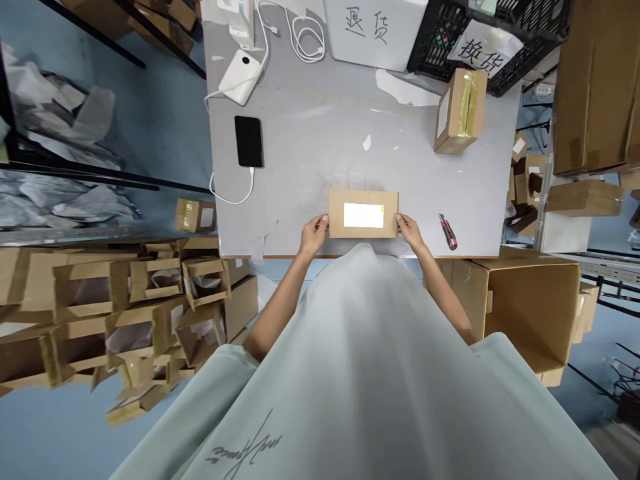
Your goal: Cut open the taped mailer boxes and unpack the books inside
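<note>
A flat brown cardboard box point(336, 213) with a white label on top is at the front edge of the grey table. My left hand point(315, 233) grips its left end, fingers closed on the edge. On the opposite end, my right hand point(409, 231) holds the box in the same way. To the right of my right hand lies a red and black utility knife point(448, 232). A black phone point(249, 141) with a white cable rests on the left part of the table.
A taped box point(460, 112) stands at the back right, near a black crate point(537, 40) and a white lidded bin point(375, 30). A white power bank point(242, 77) is back left. Open cartons point(115, 287) fill the lower left; a large open carton point(530, 307) is at right.
</note>
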Demonstrator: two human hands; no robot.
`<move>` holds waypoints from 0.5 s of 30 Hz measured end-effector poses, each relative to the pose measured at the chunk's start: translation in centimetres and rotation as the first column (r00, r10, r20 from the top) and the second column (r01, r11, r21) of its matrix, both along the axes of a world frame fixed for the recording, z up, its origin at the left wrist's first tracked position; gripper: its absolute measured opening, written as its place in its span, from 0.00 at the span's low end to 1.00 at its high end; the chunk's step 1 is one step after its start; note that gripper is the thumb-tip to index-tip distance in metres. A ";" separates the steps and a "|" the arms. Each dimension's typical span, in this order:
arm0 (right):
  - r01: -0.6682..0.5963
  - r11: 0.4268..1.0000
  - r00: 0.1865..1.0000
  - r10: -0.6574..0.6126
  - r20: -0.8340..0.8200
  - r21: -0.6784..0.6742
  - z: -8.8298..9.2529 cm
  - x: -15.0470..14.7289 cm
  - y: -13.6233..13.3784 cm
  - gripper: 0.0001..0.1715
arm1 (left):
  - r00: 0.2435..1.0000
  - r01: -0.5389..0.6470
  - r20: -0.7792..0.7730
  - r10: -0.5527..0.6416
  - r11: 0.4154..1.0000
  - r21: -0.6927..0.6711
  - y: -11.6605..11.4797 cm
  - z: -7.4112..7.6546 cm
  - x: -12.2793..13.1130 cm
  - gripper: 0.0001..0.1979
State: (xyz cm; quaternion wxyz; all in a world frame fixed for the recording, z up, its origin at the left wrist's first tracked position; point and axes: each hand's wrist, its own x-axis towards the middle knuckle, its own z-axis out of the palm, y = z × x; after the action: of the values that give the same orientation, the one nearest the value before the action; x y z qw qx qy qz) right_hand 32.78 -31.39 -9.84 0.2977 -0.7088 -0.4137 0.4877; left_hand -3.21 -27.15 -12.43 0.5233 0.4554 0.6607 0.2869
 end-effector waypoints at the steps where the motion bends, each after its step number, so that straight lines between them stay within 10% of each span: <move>1: 0.038 0.999 0.999 -0.039 -0.034 -0.037 -0.2 0.3 -0.5 0.44 | 1.000 -0.018 0.010 0.018 0.999 -0.039 -0.4 -0.3 -0.4 0.25; 15: 0.001 0.996 0.999 -0.004 -0.033 -0.088 -1.1 -1.5 -3.7 0.33 | 0.999 0.031 0.013 -0.030 0.989 -0.142 -3.3 -0.5 0.7 0.30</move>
State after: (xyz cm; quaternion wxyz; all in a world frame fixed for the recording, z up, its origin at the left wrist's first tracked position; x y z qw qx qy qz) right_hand 31.28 -35.11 -10.96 0.2736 -0.7136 -0.3858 0.5168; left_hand -2.52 -30.45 -12.97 0.5624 0.4254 0.6694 0.2337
